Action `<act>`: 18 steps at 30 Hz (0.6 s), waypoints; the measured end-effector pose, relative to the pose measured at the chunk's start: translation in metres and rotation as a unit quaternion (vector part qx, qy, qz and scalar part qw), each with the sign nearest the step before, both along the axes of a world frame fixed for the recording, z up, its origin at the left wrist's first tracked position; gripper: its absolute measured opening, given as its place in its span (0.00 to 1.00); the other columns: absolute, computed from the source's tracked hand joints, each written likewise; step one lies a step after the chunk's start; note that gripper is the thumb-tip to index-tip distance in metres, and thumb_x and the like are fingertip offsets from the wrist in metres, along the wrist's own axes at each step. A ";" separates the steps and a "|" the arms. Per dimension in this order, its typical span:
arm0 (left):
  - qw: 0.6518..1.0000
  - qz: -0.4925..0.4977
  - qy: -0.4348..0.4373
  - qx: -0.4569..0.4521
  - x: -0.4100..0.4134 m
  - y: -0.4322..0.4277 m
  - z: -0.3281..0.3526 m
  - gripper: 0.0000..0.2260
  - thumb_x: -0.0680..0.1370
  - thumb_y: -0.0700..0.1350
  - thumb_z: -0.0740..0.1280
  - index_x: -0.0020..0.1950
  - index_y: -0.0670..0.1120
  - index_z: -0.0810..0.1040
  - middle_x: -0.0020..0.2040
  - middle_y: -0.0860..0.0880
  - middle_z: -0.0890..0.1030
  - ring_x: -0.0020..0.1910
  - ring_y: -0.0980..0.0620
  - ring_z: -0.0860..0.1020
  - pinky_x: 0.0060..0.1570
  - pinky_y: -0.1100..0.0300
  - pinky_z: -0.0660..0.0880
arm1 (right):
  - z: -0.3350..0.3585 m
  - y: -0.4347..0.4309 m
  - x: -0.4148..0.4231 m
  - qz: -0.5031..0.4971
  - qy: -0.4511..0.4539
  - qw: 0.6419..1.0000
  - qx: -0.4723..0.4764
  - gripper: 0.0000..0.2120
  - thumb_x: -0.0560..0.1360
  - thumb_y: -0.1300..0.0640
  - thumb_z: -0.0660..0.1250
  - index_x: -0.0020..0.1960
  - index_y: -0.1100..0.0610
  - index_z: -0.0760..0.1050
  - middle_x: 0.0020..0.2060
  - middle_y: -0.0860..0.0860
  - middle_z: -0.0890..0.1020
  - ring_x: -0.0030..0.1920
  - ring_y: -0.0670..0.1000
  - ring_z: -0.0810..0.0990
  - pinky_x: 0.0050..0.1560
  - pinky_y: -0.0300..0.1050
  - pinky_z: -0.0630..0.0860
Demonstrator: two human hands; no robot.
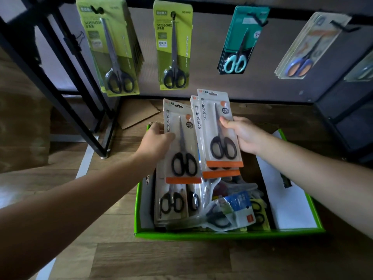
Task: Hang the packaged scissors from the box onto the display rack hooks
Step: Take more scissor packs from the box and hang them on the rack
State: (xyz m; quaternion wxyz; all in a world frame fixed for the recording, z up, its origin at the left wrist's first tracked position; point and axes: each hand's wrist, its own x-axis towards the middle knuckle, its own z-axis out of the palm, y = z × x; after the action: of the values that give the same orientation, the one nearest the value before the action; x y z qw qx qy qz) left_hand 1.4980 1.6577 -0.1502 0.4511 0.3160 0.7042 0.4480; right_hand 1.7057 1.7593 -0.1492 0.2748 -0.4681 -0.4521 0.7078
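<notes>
Head view. The left hand [156, 141] grips one flat scissors pack [182, 150] by its left edge, thumb on the glossy front and fingers curled behind. The pack is a white card with an orange band along the bottom and a clear blister over black-handled, steel-bladed scissors. It stands nearly upright, just right of that hand.

The right hand [245, 136] pinches a front pack [221, 136] of the same kind by its right edge, thumb across the blister. A rear pack [196, 118] lies pressed behind it, offset to the left and lower. Both sit just left of the right hand, and their left edges overlap behind the left hand's pack.

Below both hands sits the box [222, 235], rectangular cardboard with a bright green rim and white inner walls. It holds the loose packs [173, 201], some in crinkled clear film.

Above and beyond the hands, black metal hooks [260, 21] carry two green packs [117, 53] and [173, 47], a teal pack [240, 41] and a pale pack [306, 49] with blue-and-orange handles. All of these hang well apart from the held packs. The box rests on a wood-grain floor [161, 259].
</notes>
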 end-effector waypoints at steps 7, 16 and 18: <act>0.988 -0.051 -0.147 0.020 0.012 -0.004 0.002 0.10 0.81 0.42 0.64 0.62 0.44 0.72 0.56 0.41 0.81 0.51 0.43 0.83 0.48 0.47 0.81 | -0.002 -0.013 -0.012 -0.022 0.023 0.999 -0.003 0.10 0.79 0.61 0.64 0.60 0.60 0.75 0.51 0.58 0.83 0.49 0.55 0.84 0.54 0.51 0.80; 0.991 -0.029 -0.121 0.044 0.019 0.009 0.026 0.12 0.80 0.48 0.63 0.61 0.45 0.75 0.52 0.44 0.84 0.51 0.44 0.83 0.55 0.44 0.79 | 0.022 -0.014 -0.035 -0.024 0.024 0.999 0.042 0.12 0.79 0.62 0.64 0.62 0.59 0.75 0.57 0.59 0.82 0.58 0.58 0.81 0.63 0.58 0.75; 0.994 -0.003 -0.083 0.064 0.019 0.018 0.041 0.12 0.79 0.49 0.63 0.58 0.44 0.75 0.51 0.45 0.83 0.49 0.47 0.83 0.53 0.48 0.79 | 0.040 -0.007 -0.040 -0.037 0.024 0.993 0.108 0.16 0.79 0.63 0.65 0.66 0.57 0.72 0.58 0.57 0.82 0.58 0.57 0.81 0.59 0.54 0.78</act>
State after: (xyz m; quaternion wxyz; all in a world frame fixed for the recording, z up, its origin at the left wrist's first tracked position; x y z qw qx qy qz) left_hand 1.5173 1.6758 -0.1091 0.4885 0.3079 0.6330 0.5156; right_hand 1.6652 1.7526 -0.1097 0.3604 -0.4349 -0.5014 0.6554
